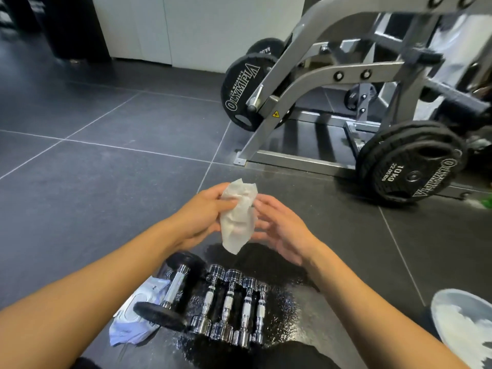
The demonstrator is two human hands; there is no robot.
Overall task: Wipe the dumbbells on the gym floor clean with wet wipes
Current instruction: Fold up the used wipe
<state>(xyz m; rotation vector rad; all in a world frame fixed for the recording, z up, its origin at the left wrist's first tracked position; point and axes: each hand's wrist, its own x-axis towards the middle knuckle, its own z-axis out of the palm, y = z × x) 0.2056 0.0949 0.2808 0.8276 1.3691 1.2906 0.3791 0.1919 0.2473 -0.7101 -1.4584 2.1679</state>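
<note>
Your left hand [205, 211] pinches a crumpled wet wipe [238, 222]; your right hand [282, 230] sits just beside it, fingers loose, holding nothing. Below, on the dark tiled floor [106, 169], four chrome dumbbells [229, 302] lie beside a black-ended dumbbell [173, 288] and a wipes pack [133, 320]. A grey weight machine [332, 75] stands ahead to your right.
</note>
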